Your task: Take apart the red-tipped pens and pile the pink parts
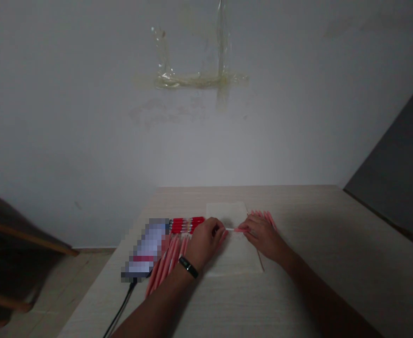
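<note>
Over a pale sheet [234, 258] on the table, my two hands meet at a thin white rod [229, 229] that looks like a pen refill. My left hand [206, 241] pinches its left end; a bit of pink shows by those fingertips. The fingers of my right hand [263, 235] close on a slim pink pen part [240, 230], in line with the rod. Whether the rod sits inside the pink part is too small to tell. Long pink pen-like pieces [164, 265] lie beside my left wrist, and several more pink pieces [263, 215] lie just beyond my right hand.
Red pens [187, 224] lie in a row behind my left hand. A phone [146, 249], blurred out, rests at the left with a black cable [122, 305] running off it. The table [333, 263] meets a wall [280, 117] bearing old tape. A wooden chair [23, 234] stands at left.
</note>
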